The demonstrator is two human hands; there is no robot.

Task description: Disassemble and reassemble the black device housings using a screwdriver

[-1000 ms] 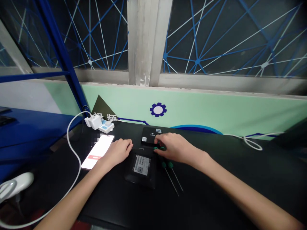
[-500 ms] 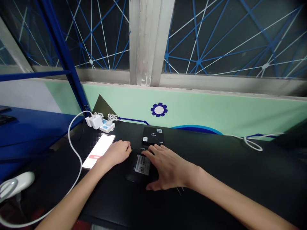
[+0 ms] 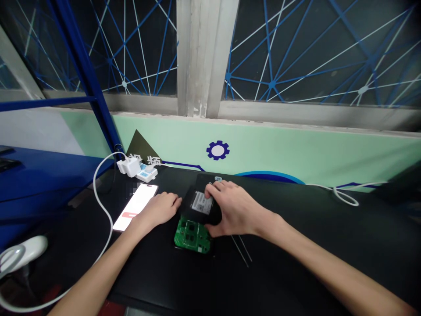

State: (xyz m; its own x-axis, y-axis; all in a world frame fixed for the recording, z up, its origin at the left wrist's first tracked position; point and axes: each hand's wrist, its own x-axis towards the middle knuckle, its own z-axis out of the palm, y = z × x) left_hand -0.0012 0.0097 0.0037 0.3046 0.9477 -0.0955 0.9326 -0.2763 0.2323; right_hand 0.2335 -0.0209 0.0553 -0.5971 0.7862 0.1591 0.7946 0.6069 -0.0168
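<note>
My right hand (image 3: 235, 208) grips a black device cover (image 3: 202, 204) with a white label, lifted and tilted above the open device. Below it a green circuit board (image 3: 191, 235) lies exposed in the black base on the black table (image 3: 296, 263). My left hand (image 3: 161, 208) rests on the table with its fingers curled, just left of the cover and beside a phone (image 3: 134, 206) with a lit white screen. A second black box (image 3: 210, 179) lies behind my right hand, partly hidden. Two screwdriver shafts (image 3: 241, 250) stick out from under my right wrist.
A white charger and power strip (image 3: 136, 169) sit at the back left, with a white cable (image 3: 98, 206) looping toward me. Another white cable (image 3: 345, 195) lies at the back right. A white object (image 3: 23, 252) sits at the left edge. A green wall panel runs behind the table.
My right hand moved from the screwdrivers to the black device, gripped its labelled cover and lifted it back, exposing the green circuit board. My left hand stayed put.
</note>
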